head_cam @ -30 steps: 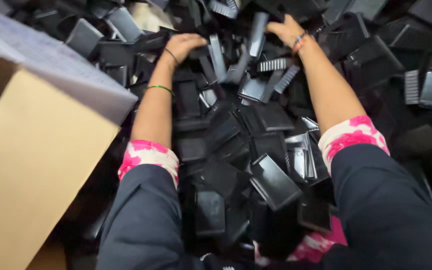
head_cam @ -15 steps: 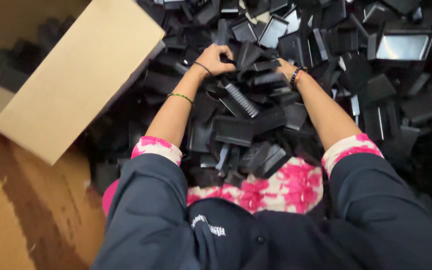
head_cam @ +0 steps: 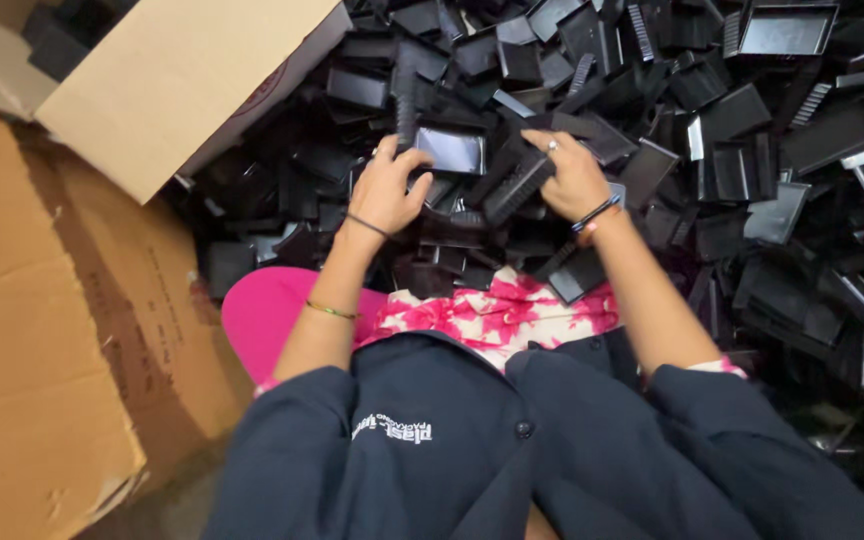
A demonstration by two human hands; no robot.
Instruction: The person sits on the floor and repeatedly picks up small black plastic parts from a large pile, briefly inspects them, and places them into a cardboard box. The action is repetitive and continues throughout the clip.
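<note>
Black plastic trays (head_cam: 712, 150) heaped beside a cardboard box (head_cam: 182, 90) crowd both hands, left (head_cam: 387, 190) and right (head_cam: 572, 175), each gripping one.

One head-worn camera looks steeply down, close over the hands (head_cam: 482, 185) and black tray pile (head_cam: 752, 200)

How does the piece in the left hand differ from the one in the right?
The left hand holds a black tray with its open face up, glossy and reflecting light; the right hand grips a ribbed black piece that looks narrower and matte. The tray lies roughly level; the ribbed piece is slanted. Both are black plastic, held over the same pile.
</note>
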